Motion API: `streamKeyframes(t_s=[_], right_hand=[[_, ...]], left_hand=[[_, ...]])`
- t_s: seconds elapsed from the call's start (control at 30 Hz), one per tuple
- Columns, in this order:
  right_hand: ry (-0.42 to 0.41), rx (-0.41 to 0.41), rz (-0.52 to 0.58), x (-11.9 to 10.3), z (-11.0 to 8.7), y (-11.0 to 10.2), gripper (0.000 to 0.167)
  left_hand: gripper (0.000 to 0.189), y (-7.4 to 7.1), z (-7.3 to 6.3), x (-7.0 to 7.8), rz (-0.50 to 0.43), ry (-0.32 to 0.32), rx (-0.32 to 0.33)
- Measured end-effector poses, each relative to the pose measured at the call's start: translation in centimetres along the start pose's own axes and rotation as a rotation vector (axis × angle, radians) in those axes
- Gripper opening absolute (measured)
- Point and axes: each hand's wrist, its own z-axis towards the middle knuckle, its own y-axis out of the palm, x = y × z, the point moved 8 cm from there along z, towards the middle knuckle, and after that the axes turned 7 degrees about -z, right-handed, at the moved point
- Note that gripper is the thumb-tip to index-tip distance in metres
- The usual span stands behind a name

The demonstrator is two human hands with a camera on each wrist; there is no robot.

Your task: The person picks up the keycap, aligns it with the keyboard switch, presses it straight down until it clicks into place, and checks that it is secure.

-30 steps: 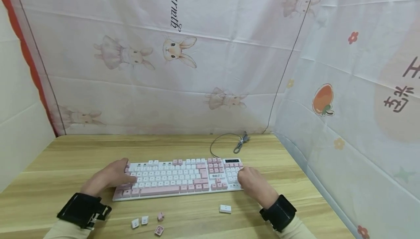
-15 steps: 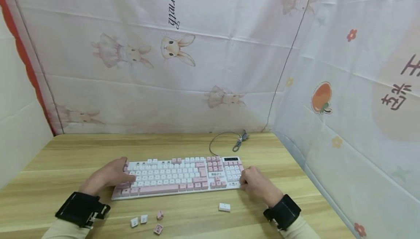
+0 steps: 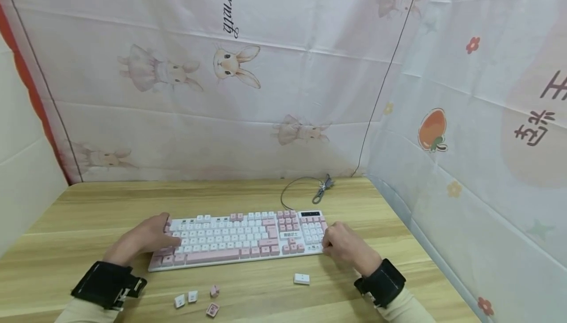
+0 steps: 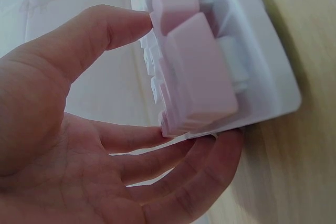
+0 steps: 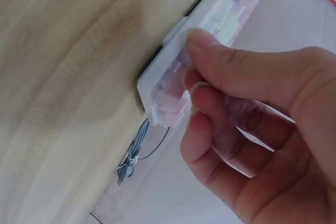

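Note:
A pink-and-white keyboard (image 3: 221,239) lies lengthwise on the wooden table. My left hand (image 3: 146,237) grips its left end. In the left wrist view, the thumb touches the side of a pink keycap (image 4: 202,69), while the other fingers curl against the lower edge. At the opposite end, my right hand (image 3: 347,246) holds the front right corner with thumb and curled fingers. The right wrist view shows the thumb (image 5: 210,51) over the keyboard's white edge; the exact contact of the fingertips is partly hidden. Some key positions in the top row lack caps.
Nearer the front lie a wide white keycap (image 3: 301,279), two small white keycaps (image 3: 179,301) and two pink keycaps (image 3: 212,310). Behind the keyboard is its bundled grey cable (image 3: 322,190). Printed cloth (image 3: 266,91) hangs behind and beside the table.
My right hand has shifted slightly right, from over the number pad's lower keys to the keyboard's right edge. The left hand keeps its hold. The head view has shifted a little.

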Motion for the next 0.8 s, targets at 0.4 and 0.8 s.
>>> streamKeyframes(t_s=[0.4, 0.8], right_hand=[[0.002, -0.029, -0.066, 0.2, 0.4, -0.4, 0.021], [-0.035, -0.035, 0.01, -1.0, 0.4, -1.3, 0.011]], left_hand=[[0.099, 0.0, -0.1, 0.0, -0.001, -0.01, 0.006], [0.099, 0.0, -0.2, 0.1, 0.001, -0.006, 0.009]])
